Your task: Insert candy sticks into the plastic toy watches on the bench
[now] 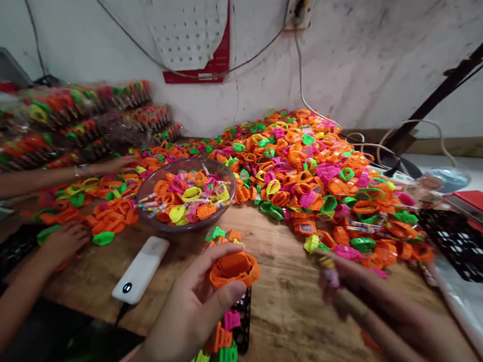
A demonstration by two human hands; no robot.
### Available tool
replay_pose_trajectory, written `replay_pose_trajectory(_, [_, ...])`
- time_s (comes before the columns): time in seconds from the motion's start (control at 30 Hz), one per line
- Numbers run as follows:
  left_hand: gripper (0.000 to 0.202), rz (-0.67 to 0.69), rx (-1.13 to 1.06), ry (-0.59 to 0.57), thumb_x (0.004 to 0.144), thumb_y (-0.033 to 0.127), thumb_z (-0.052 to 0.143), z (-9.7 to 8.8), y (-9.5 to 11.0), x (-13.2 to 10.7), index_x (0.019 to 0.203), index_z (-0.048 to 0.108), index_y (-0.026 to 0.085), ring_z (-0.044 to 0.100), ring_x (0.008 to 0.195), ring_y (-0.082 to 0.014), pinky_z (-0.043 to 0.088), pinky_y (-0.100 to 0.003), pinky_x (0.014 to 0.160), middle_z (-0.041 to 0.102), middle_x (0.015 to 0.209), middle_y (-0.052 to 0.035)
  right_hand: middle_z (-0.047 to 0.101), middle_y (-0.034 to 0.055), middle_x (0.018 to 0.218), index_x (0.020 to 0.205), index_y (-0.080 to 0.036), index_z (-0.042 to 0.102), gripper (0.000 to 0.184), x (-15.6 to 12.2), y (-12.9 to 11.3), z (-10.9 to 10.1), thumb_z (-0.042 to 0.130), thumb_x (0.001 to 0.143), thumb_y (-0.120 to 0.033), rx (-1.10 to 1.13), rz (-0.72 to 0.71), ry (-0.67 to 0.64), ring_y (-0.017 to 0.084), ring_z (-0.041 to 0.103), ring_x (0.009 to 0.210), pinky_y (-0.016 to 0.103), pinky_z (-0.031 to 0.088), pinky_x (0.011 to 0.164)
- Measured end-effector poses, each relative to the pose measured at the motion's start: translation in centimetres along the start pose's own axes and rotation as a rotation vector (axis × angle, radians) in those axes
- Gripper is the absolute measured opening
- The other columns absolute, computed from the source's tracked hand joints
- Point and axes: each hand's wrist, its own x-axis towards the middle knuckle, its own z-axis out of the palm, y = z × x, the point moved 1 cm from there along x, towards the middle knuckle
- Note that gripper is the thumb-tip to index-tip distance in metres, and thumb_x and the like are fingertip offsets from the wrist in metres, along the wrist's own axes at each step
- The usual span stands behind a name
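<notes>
My left hand (pixel 198 300) pinches an orange plastic toy watch (pixel 234 269), its strap closed in a loop, between thumb and fingers. Beneath it, partly hidden by the hand, a black perforated tray (pixel 245 321) carries green, orange, pink and yellow plastic pieces (pixel 223 338). To the right, above the wooden table (pixel 284 324), my right hand (pixel 377 309) is blurred. Its fingertips close on a small purple and yellowish piece (pixel 331 274), too smeared to name. A large heap of bright toy watches (pixel 296 168) lies just beyond the right hand.
A translucent bowl (pixel 179 227) holds toy watches and candy-filled tubes. A white power bank (pixel 140 270) with a cable lies left of my left hand. Another person's hands (pixel 63 242) work at the left. Bagged watches (pixel 88 113) stack behind; a black perforated tray (pixel 462 243) sits right.
</notes>
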Motion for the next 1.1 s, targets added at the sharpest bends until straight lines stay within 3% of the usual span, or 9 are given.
replay_pose_trajectory(0.1, [0.03, 0.11, 0.191, 0.055, 0.081, 0.033, 0.068, 0.0, 0.4, -0.7, 0.111, 0.065, 0.035, 0.069, 0.099, -0.0126, 0.056, -0.018, 0.084, 0.072, 0.11, 0.0046, 0.069, 0.0044, 0.114, 0.129, -0.031, 0.053, 0.036, 0.9, -5.2, 3.7, 0.048, 0.093, -0.026, 0.041, -0.115, -0.097, 0.018, 0.07, 0.093, 0.024, 0.059, 0.077])
replay_pose_trajectory(0.2, [0.032, 0.204, 0.371, 0.101, 0.083, 0.033, 0.066, -0.2, 0.5, -1.3, 0.114, 0.063, 0.038, 0.069, 0.1, -0.013, 0.056, -0.02, 0.087, 0.07, 0.112, 0.0059, 0.069, 0.0044, 0.11, 0.124, -0.028, 0.052, 0.03, 1.5, -6.8, 5.7, 0.045, 0.095, -0.022, 0.05, -0.133, -0.045, 0.015, 0.069, 0.094, 0.02, 0.058, 0.078])
replay_pose_trajectory(0.33, [0.037, 0.287, 0.511, 0.119, 0.086, 0.031, 0.063, -0.8, 0.3, -1.8, 0.121, 0.057, 0.042, 0.068, 0.102, -0.0136, 0.055, -0.025, 0.093, 0.068, 0.117, 0.0068, 0.069, 0.0019, 0.094, 0.118, -0.024, 0.051, 0.022, 1.7, -6.9, 7.0, 0.044, 0.097, -0.023, -0.003, -0.204, -0.023, 0.01, 0.068, 0.086, 0.013, 0.055, 0.069])
replay_pose_trajectory(0.6, [0.039, 0.377, 0.605, 0.184, 0.086, 0.028, 0.064, -0.9, -0.2, -2.0, 0.122, 0.057, 0.04, 0.067, 0.103, -0.0132, 0.052, -0.027, 0.098, 0.068, 0.118, 0.0065, 0.065, 0.0096, 0.098, 0.12, -0.01, 0.052, 0.026, 1.8, -6.7, 8.4, 0.045, 0.095, -0.012, -0.226, -0.346, 0.136, 0.014, 0.06, 0.09, 0.022, 0.05, 0.077])
replay_pose_trajectory(0.7, [0.038, 0.36, 0.604, 0.207, 0.085, 0.028, 0.064, -0.8, -0.3, -1.9, 0.122, 0.059, 0.038, 0.066, 0.105, -0.013, 0.053, -0.023, 0.095, 0.068, 0.118, 0.0057, 0.063, 0.0134, 0.105, 0.123, -0.004, 0.05, 0.031, 1.8, -6.3, 8.8, 0.047, 0.092, -0.007, -0.323, -0.414, 0.125, 0.02, 0.056, 0.094, 0.031, 0.047, 0.082])
replay_pose_trajectory(0.8, [0.034, 0.282, 0.591, 0.221, 0.084, 0.031, 0.065, -0.7, -0.8, -1.6, 0.118, 0.063, 0.034, 0.069, 0.101, -0.0141, 0.056, -0.022, 0.089, 0.07, 0.115, 0.0037, 0.064, 0.0152, 0.102, 0.121, -0.001, 0.052, 0.031, 1.8, -6.0, 9.1, 0.05, 0.091, -0.01, -0.483, -0.484, 0.081, 0.024, 0.054, 0.09, 0.037, 0.045, 0.078])
replay_pose_trajectory(0.97, [0.024, 0.183, 0.572, 0.282, 0.083, 0.037, 0.065, -0.1, -2.2, -1.5, 0.104, 0.071, 0.027, 0.072, 0.09, -0.0158, 0.059, -0.02, 0.078, 0.075, 0.102, 0.0008, 0.061, 0.0083, 0.076, 0.104, -0.005, 0.061, 0.022, 2.0, -5.5, 9.3, 0.044, 0.092, -0.012, -0.72, -0.508, 0.073, 0.022, 0.05, 0.071, 0.034, 0.037, 0.064])
replay_pose_trajectory(1.1, [0.023, 0.184, 0.636, 0.203, 0.083, 0.035, 0.064, -0.5, -3.2, -2.3, 0.102, 0.072, 0.026, 0.073, 0.087, -0.0168, 0.06, -0.02, 0.076, 0.076, 0.098, -0.0007, 0.058, 0.0041, 0.068, 0.097, -0.01, 0.062, 0.029, 1.5, -5.1, 9.4, 0.033, 0.095, -0.012, -0.706, -0.533, 0.018, 0.018, 0.048, 0.061, 0.031, 0.035, 0.06])
